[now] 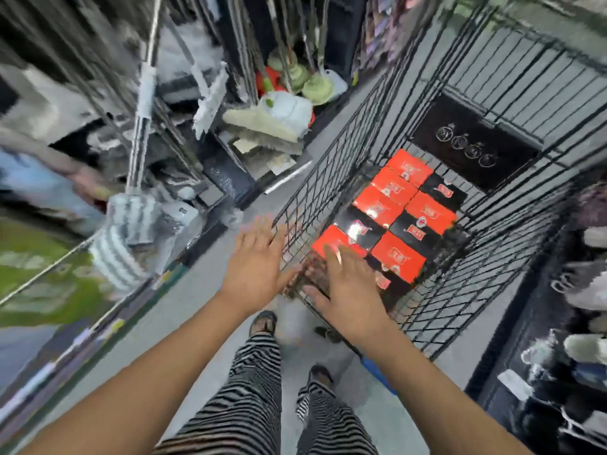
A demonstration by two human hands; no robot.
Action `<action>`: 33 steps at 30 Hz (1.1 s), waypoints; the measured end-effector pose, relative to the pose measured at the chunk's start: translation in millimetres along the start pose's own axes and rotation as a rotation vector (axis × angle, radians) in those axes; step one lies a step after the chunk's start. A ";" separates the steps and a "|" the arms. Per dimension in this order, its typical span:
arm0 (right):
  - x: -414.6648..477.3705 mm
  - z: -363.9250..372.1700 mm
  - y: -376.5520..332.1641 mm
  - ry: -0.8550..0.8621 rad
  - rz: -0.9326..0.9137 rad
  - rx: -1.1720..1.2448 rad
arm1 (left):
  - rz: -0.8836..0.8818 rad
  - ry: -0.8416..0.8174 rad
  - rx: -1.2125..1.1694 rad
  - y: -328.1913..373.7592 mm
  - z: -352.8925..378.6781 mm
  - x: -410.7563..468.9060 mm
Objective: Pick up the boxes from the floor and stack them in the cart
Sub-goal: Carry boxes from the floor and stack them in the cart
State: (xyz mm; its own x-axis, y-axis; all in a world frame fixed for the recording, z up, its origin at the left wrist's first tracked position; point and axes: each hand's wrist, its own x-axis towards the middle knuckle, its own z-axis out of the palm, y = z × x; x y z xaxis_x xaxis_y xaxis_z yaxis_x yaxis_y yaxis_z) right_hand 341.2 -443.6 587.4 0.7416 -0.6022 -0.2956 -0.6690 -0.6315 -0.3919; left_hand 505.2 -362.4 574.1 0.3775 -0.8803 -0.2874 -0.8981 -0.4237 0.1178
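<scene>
Empty and spread flat: left hand (259, 261) and right hand (349, 290) over the near end of cart (331, 152). Orange/black boxes (405, 210) lie flat inside in 2 rows. Likely light, stiff, glossy cardboard, maybe slippery; grab by opposite long edges.

Wire cart (335, 178) standing on grey floor (197, 297), loaded with flat boxes (417, 208).
The boxes lie flat on the cart base in two rows side by side, edges touching, with orange boxes (430, 211) and black boxes (443, 190) intermixed. Two sandalled feet (262, 323) stand on the floor just beside the cart's near end.
</scene>
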 end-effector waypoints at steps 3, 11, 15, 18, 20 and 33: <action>-8.0 2.7 -23.8 0.000 -0.124 -0.072 | -0.132 0.063 -0.018 -15.3 1.3 -43.1; -21.2 49.0 -128.4 -0.200 -0.431 -0.280 | -0.631 0.067 -0.136 -94.3 30.7 -186.9; -30.6 91.4 -191.9 -0.387 -0.611 -0.482 | -0.908 0.071 -0.182 -134.9 64.5 -280.0; -43.9 130.4 -246.3 -0.439 -0.756 -0.602 | -1.090 0.077 -0.246 -159.8 96.5 -350.5; -55.4 160.0 -283.3 -0.474 -0.830 -0.673 | -1.189 0.052 -0.298 -171.6 116.1 -394.5; -147.7 360.9 -494.0 -0.559 -1.210 -0.948 | -1.644 0.109 -0.470 -233.5 247.5 -613.6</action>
State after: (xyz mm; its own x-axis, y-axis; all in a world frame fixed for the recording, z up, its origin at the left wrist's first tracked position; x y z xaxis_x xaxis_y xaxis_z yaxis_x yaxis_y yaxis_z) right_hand 580.0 133.6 510.2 0.6093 0.5465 -0.5745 0.6489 -0.7601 -0.0347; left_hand 427.5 329.4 487.7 0.7960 0.5114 -0.3238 0.5518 -0.8329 0.0411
